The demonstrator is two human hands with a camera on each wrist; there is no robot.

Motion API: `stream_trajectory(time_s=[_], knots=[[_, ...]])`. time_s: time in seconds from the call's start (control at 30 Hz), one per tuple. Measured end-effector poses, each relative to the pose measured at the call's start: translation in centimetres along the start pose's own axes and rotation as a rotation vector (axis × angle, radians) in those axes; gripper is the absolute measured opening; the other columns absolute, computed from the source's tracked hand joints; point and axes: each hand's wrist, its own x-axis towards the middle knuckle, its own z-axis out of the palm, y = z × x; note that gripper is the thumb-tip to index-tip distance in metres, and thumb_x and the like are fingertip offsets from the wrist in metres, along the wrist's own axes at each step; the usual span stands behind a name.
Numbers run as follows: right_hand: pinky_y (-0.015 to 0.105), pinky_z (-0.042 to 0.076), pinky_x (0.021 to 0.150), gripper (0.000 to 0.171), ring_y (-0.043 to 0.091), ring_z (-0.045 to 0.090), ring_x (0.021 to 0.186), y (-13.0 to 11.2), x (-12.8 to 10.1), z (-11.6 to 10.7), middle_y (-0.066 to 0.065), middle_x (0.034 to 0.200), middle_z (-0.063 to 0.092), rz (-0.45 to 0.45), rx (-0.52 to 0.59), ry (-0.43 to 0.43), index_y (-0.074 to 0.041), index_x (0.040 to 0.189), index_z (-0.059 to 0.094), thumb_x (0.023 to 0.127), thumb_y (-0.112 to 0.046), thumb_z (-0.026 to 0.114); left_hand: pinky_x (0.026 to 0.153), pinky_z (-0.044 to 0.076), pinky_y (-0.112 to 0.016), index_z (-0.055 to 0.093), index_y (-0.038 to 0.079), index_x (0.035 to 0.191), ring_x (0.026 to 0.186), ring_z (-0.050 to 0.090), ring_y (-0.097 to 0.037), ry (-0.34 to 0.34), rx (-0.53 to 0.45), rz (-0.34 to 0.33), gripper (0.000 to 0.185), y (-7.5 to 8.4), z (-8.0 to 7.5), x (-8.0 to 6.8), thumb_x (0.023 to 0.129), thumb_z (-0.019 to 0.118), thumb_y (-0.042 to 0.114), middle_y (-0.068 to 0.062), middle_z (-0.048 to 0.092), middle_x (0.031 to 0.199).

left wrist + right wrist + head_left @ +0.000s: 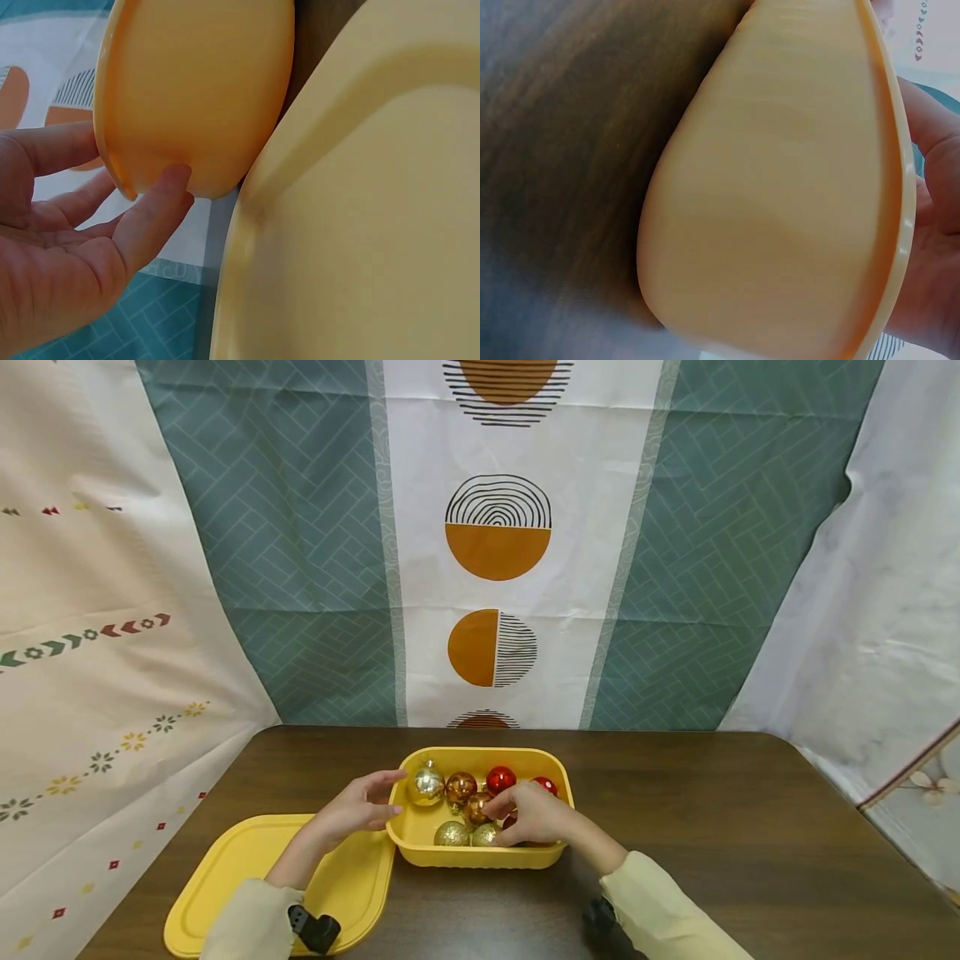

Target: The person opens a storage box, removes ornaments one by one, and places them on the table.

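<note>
A yellow plastic box stands on the table, holding several shiny Christmas baubles. Inside it are a silver-gold bauble, an amber one, a red one and a glittery gold one. At the box's left rim is my left hand, thumb and fingers spread apart; whether it presses the rim is unclear. My right hand reaches down over the box's right half among the baubles. Its fingertips are by an amber and a gold bauble, partly covering a dark red one; the box wall hides them in the right wrist view.
A yellow lid lies flat on the dark wooden table, left of the box and under my left forearm. Its edge is against the box's lower left side. Patterned cloths hang behind and at both sides of the table.
</note>
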Motion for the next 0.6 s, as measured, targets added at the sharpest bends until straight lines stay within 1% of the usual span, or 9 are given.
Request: stream_trajectory(time_s=[0.13,0.2,0.27,0.4,0.6], knots=[[0.023,0.051,0.07,0.031,0.016,0.062,0.08,-0.01,0.21,0.04,0.004,0.089,0.069,-0.015,-0.057,-0.014,-0.002,0.098,0.07,0.069,-0.012,0.077,0.08,0.052,-0.042,0.038,-0.002,0.135,0.112,0.05,-0.038,0.011,-0.02,-0.032,0.054,-0.07,0.3,0.15,0.084,0.058,0.001,-0.027,0.039,0.134],[0.019,0.049,0.068,0.029,0.013,0.061,0.077,0.05,0.36,0.1,0.002,0.086,0.069,-0.028,-0.091,-0.021,-0.003,0.096,0.071,0.069,-0.011,0.076,0.08,0.051,-0.043,0.038,-0.001,0.135,0.113,0.049,-0.039,0.02,-0.032,-0.045,0.054,-0.13,0.35,0.18,0.084,0.057,0.0,-0.027,0.038,0.135],[0.017,0.048,0.065,0.027,0.011,0.061,0.074,0.14,0.45,0.15,0.002,0.084,0.069,-0.034,-0.099,-0.037,-0.003,0.095,0.071,0.069,-0.01,0.076,0.081,0.051,-0.044,0.038,-0.001,0.135,0.113,0.049,-0.039,0.024,-0.045,-0.053,0.054,-0.18,0.4,0.23,0.085,0.057,-0.001,-0.027,0.037,0.136],[0.016,0.048,0.062,0.024,0.012,0.063,0.07,0.54,0.48,0.29,0.004,0.08,0.069,-0.031,-0.077,-0.057,-0.002,0.093,0.071,0.07,-0.007,0.075,0.081,0.051,-0.045,0.037,-0.001,0.135,0.114,0.049,-0.039,0.027,-0.065,-0.057,0.054,-0.27,0.43,0.33,0.085,0.056,-0.001,-0.027,0.037,0.136],[0.017,0.049,0.064,0.024,0.015,0.064,0.072,0.96,0.4,0.52,0.005,0.082,0.069,-0.031,-0.05,-0.049,-0.001,0.094,0.07,0.071,-0.008,0.075,0.08,0.051,-0.044,0.039,-0.001,0.135,0.112,0.05,-0.038,0.044,-0.086,-0.068,0.053,-0.48,0.49,0.4,0.084,0.056,-0.002,-0.027,0.038,0.134]])
